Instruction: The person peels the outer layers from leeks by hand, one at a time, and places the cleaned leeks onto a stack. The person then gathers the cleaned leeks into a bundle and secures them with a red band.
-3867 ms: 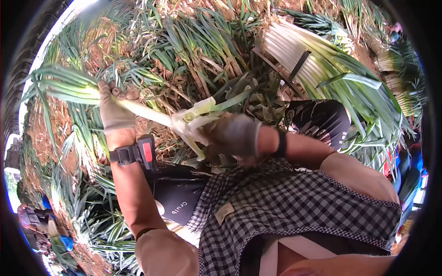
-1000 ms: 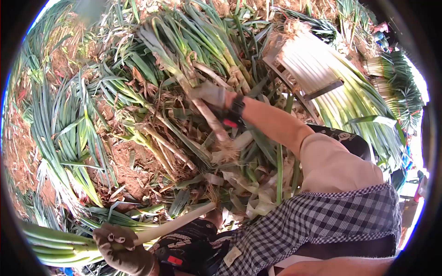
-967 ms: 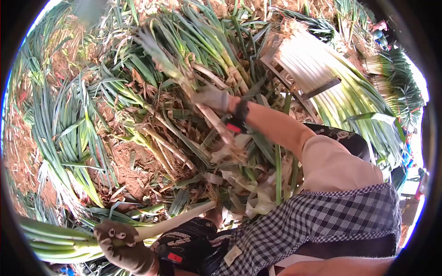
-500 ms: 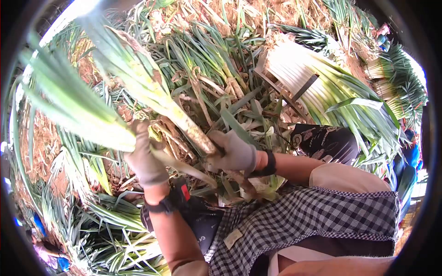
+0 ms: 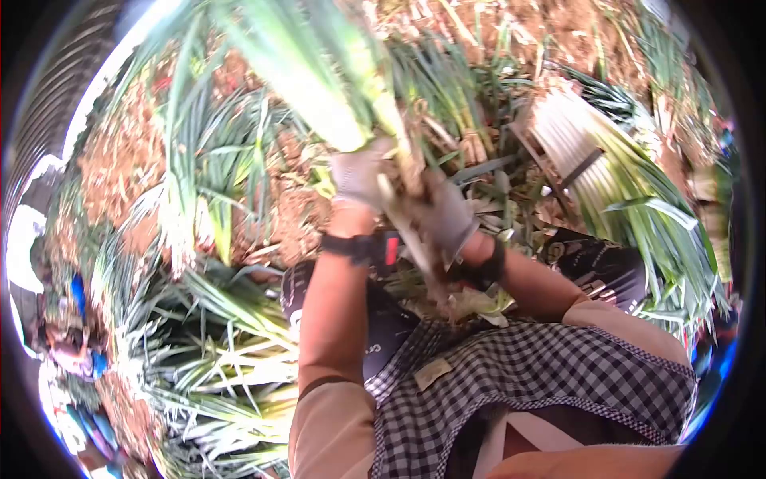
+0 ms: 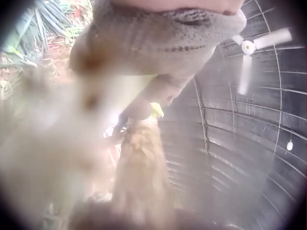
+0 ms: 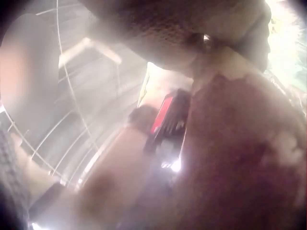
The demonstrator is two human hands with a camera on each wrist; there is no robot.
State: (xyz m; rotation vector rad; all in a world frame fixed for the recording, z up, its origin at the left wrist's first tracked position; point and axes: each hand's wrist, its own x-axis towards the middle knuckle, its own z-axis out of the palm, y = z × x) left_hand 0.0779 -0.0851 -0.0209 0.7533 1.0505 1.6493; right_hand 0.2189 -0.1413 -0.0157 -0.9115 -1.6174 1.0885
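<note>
Both gloved hands are closed round one leek [image 5: 375,120], held up before the chest. The left hand [image 5: 357,177] grips the stalk higher. The right hand [image 5: 447,214] grips touching just below it. Roots hang under the right wrist and leaves fan above the left hand. Judgement: leek in hand, dirty outer skin not yet stripped. Next calls for a firm left grip while the right peels rootward. Forearms raised, elbows bent, converging.

You're holding a long green-and-white leek [image 5: 345,97] up in the air, tilted. Its blurred, broad green leaves fan toward the upper left. Its pale, soil-stained stalk runs down through your left hand [image 5: 357,177] and right hand [image 5: 448,217], root end lowest.
</note>
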